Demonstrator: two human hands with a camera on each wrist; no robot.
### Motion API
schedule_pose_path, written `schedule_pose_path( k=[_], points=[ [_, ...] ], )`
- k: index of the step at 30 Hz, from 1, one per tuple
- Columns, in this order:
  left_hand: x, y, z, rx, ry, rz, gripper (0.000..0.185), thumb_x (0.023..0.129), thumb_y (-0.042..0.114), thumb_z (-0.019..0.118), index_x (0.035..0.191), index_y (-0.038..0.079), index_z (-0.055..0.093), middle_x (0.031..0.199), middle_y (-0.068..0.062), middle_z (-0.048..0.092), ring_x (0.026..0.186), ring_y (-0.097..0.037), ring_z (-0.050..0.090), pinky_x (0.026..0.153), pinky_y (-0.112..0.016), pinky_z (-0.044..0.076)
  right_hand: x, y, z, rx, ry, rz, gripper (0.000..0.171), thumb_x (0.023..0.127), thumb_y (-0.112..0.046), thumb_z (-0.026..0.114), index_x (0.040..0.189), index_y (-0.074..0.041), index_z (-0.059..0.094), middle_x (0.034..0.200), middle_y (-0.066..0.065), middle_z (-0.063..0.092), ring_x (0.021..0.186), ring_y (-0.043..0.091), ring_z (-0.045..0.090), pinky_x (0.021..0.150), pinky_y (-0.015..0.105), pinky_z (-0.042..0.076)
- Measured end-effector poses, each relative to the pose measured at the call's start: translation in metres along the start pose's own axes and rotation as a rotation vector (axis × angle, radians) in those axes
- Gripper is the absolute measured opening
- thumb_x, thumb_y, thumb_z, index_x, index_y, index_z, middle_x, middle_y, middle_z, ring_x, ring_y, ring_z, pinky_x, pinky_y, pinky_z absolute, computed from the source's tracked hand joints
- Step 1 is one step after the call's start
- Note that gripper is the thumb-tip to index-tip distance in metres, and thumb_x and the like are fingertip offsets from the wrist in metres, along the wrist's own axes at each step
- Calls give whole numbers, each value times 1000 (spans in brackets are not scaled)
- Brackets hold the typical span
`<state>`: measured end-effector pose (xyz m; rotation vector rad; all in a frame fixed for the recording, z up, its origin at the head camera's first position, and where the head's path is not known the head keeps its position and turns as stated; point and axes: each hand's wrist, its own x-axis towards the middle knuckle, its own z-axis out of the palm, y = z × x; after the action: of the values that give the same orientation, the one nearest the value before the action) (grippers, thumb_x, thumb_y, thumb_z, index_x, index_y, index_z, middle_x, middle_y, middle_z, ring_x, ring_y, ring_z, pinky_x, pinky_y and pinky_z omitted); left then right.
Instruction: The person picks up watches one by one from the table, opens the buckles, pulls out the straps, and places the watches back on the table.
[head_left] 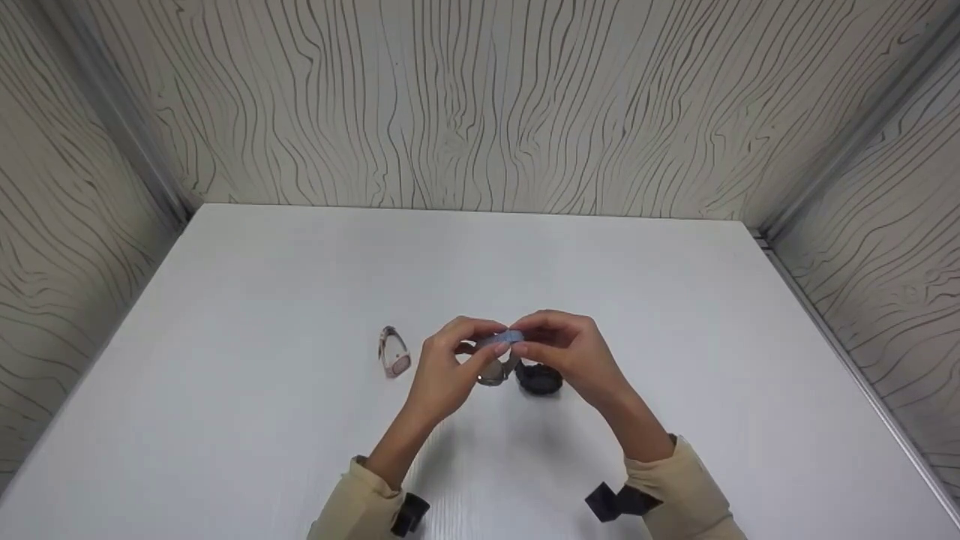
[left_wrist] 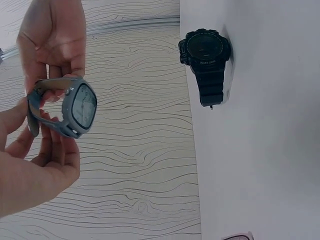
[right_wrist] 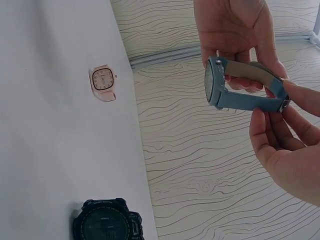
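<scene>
Both hands are raised just above the middle of the desk (head_left: 300, 300), nearer its front edge than its back, and share one thing: a blue-grey wristwatch (head_left: 501, 341). The left hand (head_left: 444, 367) pinches one side of the strap loop with curled fingers and thumb; the right hand (head_left: 564, 351) has its fingertips clamped on the other side, close to the clasp end (the wrist views show the square face turned sideways and the strap closed into a ring). So each grip is closed on the watch, and it touches nothing but the fingers.

The step in hand looks like working the strap, either fastening or undoing the buckle; which one cannot be told. The next move would likely call for one hand to steady the case while the other works the strap end with small, careful finger motion.

Just behind the hands a black digital watch (head_left: 538, 379) stands on the desk. Off to its left, well apart, a pink square-faced watch (head_left: 394, 352) stands too.
</scene>
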<state>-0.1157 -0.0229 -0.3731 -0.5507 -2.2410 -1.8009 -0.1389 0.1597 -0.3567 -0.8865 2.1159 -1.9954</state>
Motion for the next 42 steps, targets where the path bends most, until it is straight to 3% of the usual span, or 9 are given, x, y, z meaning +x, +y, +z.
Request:
schedule_pose_path(
  k=[9, 17, 28, 37, 42],
  points=[
    [0, 1, -1, 35, 0, 14, 16, 85, 15, 65, 97, 4, 68, 91, -2, 62, 86, -16, 58, 76, -29, 50, 0, -4, 1, -55, -20, 4, 17, 83, -1, 64, 98, 7, 63, 92, 17, 63, 82, 23, 62, 76, 32, 52],
    [-1, -2, -5, -30, 1, 6, 19, 84, 14, 66, 99, 3, 69, 91, -3, 64, 88, -17, 59, 81, -29, 50, 0, -3, 2, -67, -3, -25, 15, 84, 0, 63, 97, 8, 63, 90, 18, 62, 79, 24, 63, 75, 32, 53],
    [-6, -13, -11, -10, -6, -78, 20, 82, 15, 68, 99, 4, 69, 91, -4, 66, 89, -19, 60, 82, -30, 49, -2, -4, -5, -93, 88, 66, 18, 81, -5, 68, 96, 5, 65, 91, 14, 61, 81, 21, 59, 76, 31, 52],
    [-6, -11, -13, -12, -12, -113, 27, 82, 17, 69, 105, 3, 66, 95, -5, 65, 91, -18, 60, 83, -30, 49, -2, -4, -5, -112, 71, 84, 18, 81, -5, 68, 96, 5, 65, 91, 15, 60, 81, 20, 59, 75, 30, 51],
    [-3, -5, -11, -35, -33, -79, 27, 83, 17, 68, 106, 2, 65, 98, -7, 64, 93, -18, 60, 83, -27, 49, -1, -4, -3, -112, 40, 78, 18, 81, -5, 67, 96, 5, 65, 90, 15, 61, 78, 22, 60, 75, 30, 51]
  ],
)
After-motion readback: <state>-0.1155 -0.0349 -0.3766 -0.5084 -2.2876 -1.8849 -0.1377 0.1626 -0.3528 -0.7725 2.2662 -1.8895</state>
